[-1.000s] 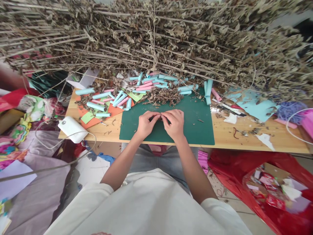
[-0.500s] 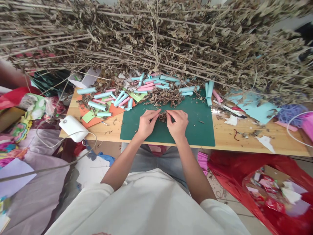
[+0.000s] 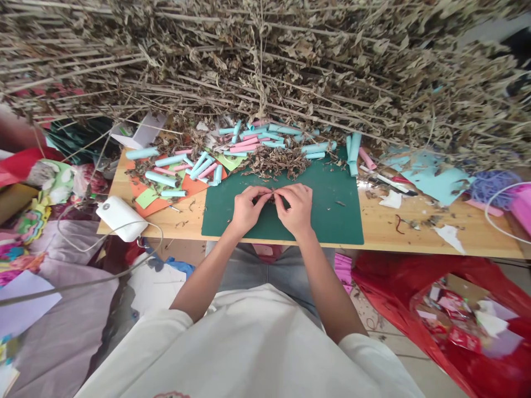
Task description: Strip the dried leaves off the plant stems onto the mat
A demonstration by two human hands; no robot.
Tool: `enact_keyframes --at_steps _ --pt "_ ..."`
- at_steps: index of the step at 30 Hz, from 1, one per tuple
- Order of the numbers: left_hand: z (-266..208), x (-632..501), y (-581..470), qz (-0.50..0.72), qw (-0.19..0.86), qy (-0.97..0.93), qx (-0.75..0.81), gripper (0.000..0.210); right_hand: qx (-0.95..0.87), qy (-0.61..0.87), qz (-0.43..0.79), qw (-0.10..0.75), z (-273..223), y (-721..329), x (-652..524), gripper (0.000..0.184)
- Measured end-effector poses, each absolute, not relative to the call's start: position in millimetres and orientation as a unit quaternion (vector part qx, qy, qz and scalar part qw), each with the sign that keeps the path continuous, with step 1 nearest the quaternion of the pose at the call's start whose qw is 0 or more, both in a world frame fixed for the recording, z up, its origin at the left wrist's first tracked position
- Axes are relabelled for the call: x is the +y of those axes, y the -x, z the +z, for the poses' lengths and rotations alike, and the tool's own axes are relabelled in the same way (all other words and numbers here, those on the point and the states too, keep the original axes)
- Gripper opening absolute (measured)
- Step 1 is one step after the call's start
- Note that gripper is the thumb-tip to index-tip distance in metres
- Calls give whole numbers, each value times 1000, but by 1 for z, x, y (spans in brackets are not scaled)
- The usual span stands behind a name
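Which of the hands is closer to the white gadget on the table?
Left. The left hand is over the green mat, to the right of the white gadget, not touching it. The right hand is farther right, beyond the left.

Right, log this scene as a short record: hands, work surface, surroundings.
Left hand: fingertips drawn in at dried leaf bits; exact hold too small to tell
Right hand: fingertips close to the left hand's; hold likewise unclear
Work surface: green mat on a wooden table
Beyond hands: heap of dried leaves, partly on the mat
Far side: paper rolls in blue and pink; bundled dried stalks
Left of mat: white device at the table's near corner
Lower right: open red bag holding scraps
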State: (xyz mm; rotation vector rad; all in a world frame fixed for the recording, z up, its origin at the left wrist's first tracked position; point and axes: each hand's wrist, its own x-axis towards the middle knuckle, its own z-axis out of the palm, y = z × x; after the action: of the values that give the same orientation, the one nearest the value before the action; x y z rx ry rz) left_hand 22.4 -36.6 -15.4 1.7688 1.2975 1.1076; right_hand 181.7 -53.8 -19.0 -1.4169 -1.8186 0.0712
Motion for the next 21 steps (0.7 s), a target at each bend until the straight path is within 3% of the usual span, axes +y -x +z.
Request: enact_keyframes --at_steps 12,21 --pt "-13 -34 -22 466 307 -679 476 10 -710 573 28 408 -22 -183 -54 24" --pt "-18 -37 -21 439 334 -670 498 16 -725 545 21 421 -25 -182 -52 10"
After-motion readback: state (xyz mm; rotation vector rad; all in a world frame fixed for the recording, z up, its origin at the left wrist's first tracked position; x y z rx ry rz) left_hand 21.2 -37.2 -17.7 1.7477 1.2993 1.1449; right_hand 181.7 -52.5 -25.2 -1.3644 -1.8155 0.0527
